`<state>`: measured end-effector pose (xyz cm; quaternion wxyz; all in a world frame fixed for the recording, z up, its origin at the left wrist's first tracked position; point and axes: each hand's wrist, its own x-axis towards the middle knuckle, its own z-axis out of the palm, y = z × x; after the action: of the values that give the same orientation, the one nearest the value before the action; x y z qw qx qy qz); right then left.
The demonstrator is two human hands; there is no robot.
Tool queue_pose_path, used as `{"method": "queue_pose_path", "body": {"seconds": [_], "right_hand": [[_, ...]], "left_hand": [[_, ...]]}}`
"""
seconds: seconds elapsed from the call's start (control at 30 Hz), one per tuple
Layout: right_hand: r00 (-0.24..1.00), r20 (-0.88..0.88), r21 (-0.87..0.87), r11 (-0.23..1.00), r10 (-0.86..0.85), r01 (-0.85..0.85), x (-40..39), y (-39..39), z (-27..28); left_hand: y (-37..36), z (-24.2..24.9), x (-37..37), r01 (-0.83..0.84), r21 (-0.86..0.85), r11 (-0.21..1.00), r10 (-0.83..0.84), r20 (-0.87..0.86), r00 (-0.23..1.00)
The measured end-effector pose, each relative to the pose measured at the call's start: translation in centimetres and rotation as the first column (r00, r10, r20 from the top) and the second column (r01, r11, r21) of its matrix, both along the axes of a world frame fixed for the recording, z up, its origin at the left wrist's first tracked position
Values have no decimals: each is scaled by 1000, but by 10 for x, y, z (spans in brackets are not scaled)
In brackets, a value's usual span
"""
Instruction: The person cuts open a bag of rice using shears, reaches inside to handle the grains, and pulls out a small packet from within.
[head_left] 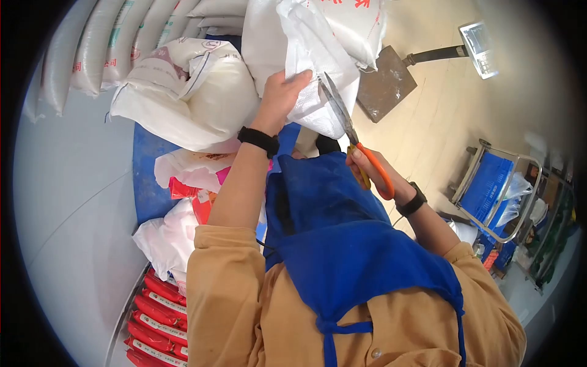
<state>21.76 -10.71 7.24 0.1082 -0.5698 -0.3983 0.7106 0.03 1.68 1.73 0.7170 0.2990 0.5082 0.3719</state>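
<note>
My left hand is closed on the gathered edge of a white woven sack at the top centre. In my right hand is a pair of scissors with one orange and one yellow handle. The scissors point up and to the left, their blades slightly apart, and the blade tips lie at the sack's edge just right of my left hand. Part of the yellow handle is hidden by my fingers.
Another white sack bulges at the left, below a row of stacked sacks. Red packets lie lower left. A platform scale is upper right, and a metal cart with a blue crate stands at the right.
</note>
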Motion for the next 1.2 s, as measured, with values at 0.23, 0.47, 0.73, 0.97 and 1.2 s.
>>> {"method": "queue_pose_path", "body": {"seconds": [0.23, 0.47, 0.73, 0.97, 1.2], "right_hand": [[997, -38, 62, 996, -63, 65, -1, -4, -26], [998, 19, 176, 982, -67, 62, -18, 19, -43], [761, -473, 248, 762, -444, 598, -31, 96, -92], [932, -354, 769, 545, -74, 335, -19, 181, 99], [918, 259, 558, 822, -301, 112, -31, 109, 17]], "left_hand": [[5, 4, 2, -4, -25, 1000, 4, -12, 1000], [8, -7, 20, -96, 122, 988, 116, -166, 979], [-54, -65, 48, 232, 487, 842, 197, -678, 709], [-35, -5, 12, 27, 231, 973, 68, -394, 916], [-35, -13, 10, -12, 313, 950, 118, -321, 940]]}}
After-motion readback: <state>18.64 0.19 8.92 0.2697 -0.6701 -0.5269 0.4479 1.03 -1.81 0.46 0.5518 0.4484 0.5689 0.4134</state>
